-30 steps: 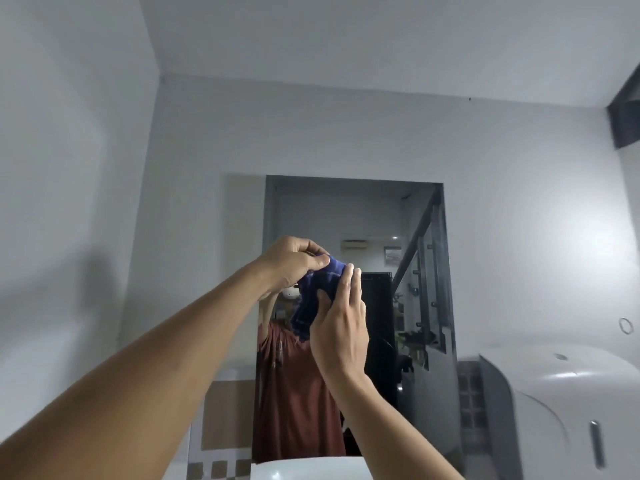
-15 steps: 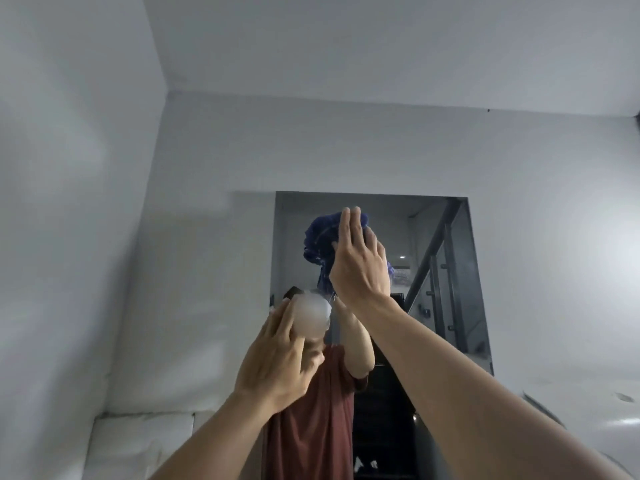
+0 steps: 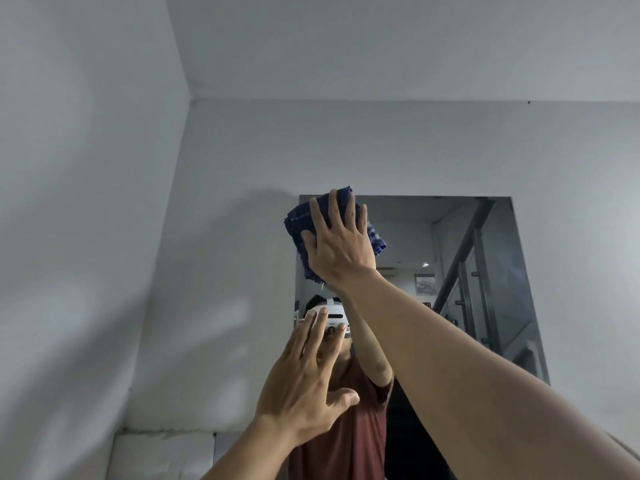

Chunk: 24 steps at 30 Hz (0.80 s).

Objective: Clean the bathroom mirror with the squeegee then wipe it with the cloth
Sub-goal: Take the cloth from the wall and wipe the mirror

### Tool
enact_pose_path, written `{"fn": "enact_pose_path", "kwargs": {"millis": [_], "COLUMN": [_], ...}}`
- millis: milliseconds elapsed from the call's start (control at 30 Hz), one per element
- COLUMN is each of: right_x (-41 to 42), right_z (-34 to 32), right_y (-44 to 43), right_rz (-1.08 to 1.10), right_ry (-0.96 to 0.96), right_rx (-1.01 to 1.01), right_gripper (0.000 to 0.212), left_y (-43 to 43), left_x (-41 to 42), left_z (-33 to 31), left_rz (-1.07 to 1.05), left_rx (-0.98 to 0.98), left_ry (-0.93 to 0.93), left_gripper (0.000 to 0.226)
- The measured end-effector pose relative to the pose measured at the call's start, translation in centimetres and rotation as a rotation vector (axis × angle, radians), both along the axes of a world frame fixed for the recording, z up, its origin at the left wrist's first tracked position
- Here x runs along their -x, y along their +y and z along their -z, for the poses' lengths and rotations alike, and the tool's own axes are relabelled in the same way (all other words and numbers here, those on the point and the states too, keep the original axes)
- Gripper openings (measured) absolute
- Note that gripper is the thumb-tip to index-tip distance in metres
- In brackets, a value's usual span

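Note:
The bathroom mirror (image 3: 485, 271) hangs on the grey wall ahead and reflects a person in a red shirt and a staircase. A dark blue cloth (image 3: 298, 225) is pressed flat against the mirror's top left corner under my right hand (image 3: 337, 244), whose fingers are spread over it. My left hand (image 3: 304, 379) is raised lower down in front of the mirror, fingers apart and holding nothing. No squeegee is in view.
Grey walls meet at a corner on the left (image 3: 188, 98) under the ceiling. A pale tiled ledge (image 3: 162, 452) shows at the bottom left, below the mirror's left side.
My right hand carried the cloth up from mid-mirror to the top left corner and flattened it on the glass. My left hand let go of the cloth and dropped lower, open. The view tilted up.

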State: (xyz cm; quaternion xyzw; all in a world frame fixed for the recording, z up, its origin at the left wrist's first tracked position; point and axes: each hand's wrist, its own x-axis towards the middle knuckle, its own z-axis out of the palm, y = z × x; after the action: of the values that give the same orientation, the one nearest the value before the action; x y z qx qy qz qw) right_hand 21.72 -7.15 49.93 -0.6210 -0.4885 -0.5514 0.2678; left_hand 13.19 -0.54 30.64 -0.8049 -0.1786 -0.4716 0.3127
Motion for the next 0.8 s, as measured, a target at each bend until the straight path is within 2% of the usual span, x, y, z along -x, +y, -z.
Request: {"fn": "enact_pose_path", "kwargs": {"millis": [100, 300, 667, 800], "right_x": [-0.1, -0.9, -3.9, -5.2], "right_z": [0.3, -0.4, -1.9, -2.1], "right_y": [0.3, -0.1, -2.6, -3.4], "right_rz": [0.011, 0.007, 0.010, 0.022], "right_ry": [-0.017, -0.013, 0.244, 0.270], "right_rx": [-0.002, 0.007, -0.120, -0.142], "right_gripper": [0.073, 0.063, 0.063, 0.063], "left_y": [-0.1, -0.3, -0.6, -0.6], "left_x": [-0.2, -0.3, -0.4, -0.4], "left_z": [0.2, 0.2, 0.5, 0.5], "left_rz": [0.019, 0.028, 0.016, 0.027], "left_rx": [0.014, 0.037, 0.051, 0.055], "left_ry": [-0.008, -0.006, -0.014, -0.021], "left_gripper": [0.100, 0.100, 0.102, 0.105]}}
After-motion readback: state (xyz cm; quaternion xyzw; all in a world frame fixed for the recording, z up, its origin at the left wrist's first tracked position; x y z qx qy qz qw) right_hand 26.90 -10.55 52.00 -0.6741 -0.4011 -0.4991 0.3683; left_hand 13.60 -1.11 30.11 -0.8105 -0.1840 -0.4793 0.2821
